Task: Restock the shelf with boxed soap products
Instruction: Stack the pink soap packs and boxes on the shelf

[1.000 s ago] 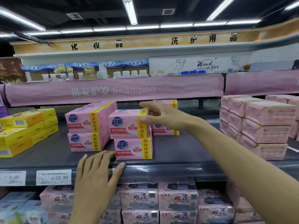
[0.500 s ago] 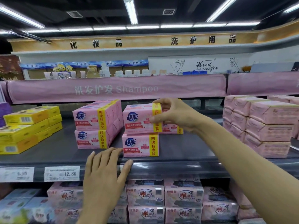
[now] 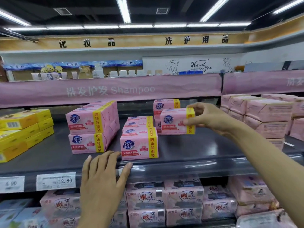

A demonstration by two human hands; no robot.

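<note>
My right hand [image 3: 208, 118] grips a pink soap box with a yellow band [image 3: 174, 121] by its right end, holding it just above the dark shelf [image 3: 189, 150], in front of another pink box at the back [image 3: 164, 105]. A row of the same boxes [image 3: 139, 143] runs back from the shelf's front edge in the middle. To its left stands a two-high stack of pink boxes [image 3: 89, 129]. My left hand [image 3: 102, 181] rests flat with straight fingers on the shelf's front lip, holding nothing.
Yellow boxes [image 3: 21, 130] are stacked at the shelf's left end, plain pink packs [image 3: 263, 114] at the right. Price tags [image 3: 56, 181] sit on the shelf lip. The lower shelf holds several pink soap packs [image 3: 164, 201]. A pink banner [image 3: 111, 90] overhangs above.
My right hand has lifted the top pink box off the middle row and carried it right and back. The left hand has stayed on the shelf lip.
</note>
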